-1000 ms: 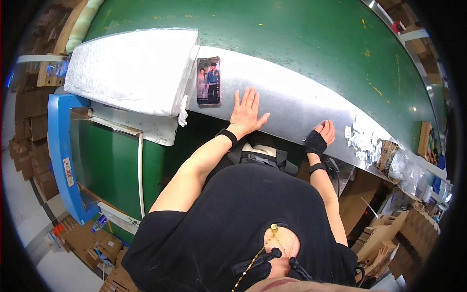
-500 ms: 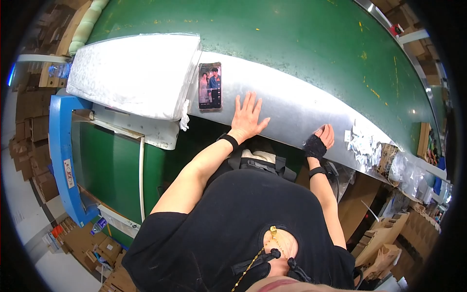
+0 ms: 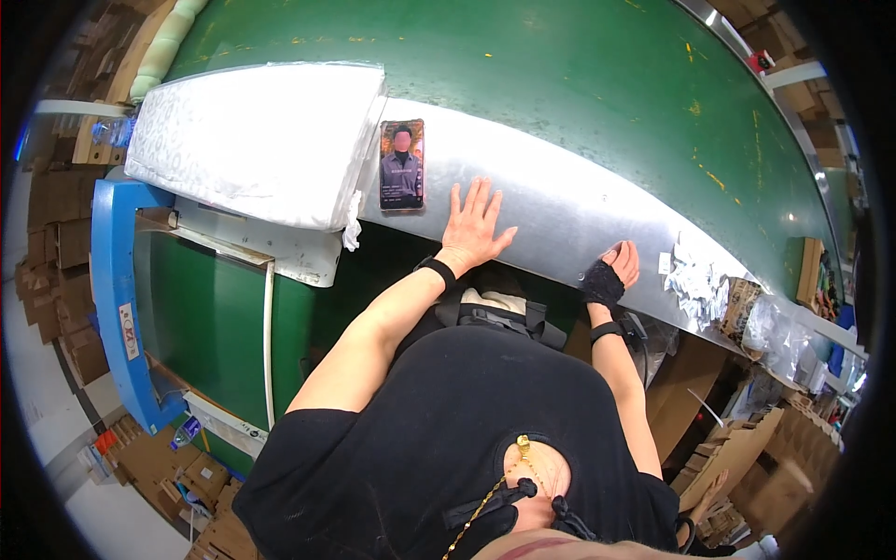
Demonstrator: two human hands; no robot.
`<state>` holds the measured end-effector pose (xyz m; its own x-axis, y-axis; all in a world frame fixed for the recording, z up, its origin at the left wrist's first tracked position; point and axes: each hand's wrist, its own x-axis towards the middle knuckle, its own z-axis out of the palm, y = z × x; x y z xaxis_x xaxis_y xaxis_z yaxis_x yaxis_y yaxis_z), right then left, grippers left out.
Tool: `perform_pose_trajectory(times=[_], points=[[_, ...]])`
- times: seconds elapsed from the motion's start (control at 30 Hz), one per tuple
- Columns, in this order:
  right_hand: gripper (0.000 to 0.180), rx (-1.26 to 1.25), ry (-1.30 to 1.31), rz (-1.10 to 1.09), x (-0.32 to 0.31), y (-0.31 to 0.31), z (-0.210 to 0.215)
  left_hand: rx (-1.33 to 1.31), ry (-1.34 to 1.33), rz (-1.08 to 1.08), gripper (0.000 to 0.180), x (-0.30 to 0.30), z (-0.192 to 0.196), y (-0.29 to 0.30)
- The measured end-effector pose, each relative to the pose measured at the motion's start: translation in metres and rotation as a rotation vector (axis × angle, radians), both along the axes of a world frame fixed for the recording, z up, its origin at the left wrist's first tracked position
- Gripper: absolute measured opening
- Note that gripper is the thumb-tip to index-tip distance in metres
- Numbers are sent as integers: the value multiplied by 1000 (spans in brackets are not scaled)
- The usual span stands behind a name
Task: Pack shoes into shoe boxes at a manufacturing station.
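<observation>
change: i see almost nothing moved since a second ago; both hands stay planted on the long silver metal ledge (image 3: 560, 201), so the work is paused.
white padded package (image 3: 257, 140): well left of the left hand (image 3: 474, 229), flat.
phone-shaped card (image 3: 402, 164): just left of it.
left hand: open, palm down.
right hand (image 3: 611, 273): black fingerless glove, curled over the edge, holding nothing.
crumpled white labels (image 3: 695, 278): just right of it.

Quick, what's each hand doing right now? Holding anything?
Left hand: open, fingers spread, palm flat on the metal ledge, holding nothing.
Right hand: in a black fingerless glove, fingers curled, resting on the ledge's edge; holding nothing visible.
</observation>
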<state>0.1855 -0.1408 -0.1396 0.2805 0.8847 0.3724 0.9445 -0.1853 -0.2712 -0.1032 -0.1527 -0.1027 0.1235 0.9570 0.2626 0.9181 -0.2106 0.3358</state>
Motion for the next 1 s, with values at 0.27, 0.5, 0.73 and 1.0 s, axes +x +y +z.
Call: perform_pose_trajectory(times=[0.27, 0.5, 0.73, 1.0], points=[[35, -1, -15, -8, 1, -1, 1, 2, 11, -1, 67, 1, -2, 0], [34, 32, -36, 6, 0, 0, 1, 12, 6, 1, 66, 1, -1, 0], [36, -9, 6, -7, 0, 0, -1, 7, 10, -1, 65, 1, 0, 0], [35, -2, 8, 5, 0, 0, 0, 18, 12, 0, 65, 1, -2, 0]])
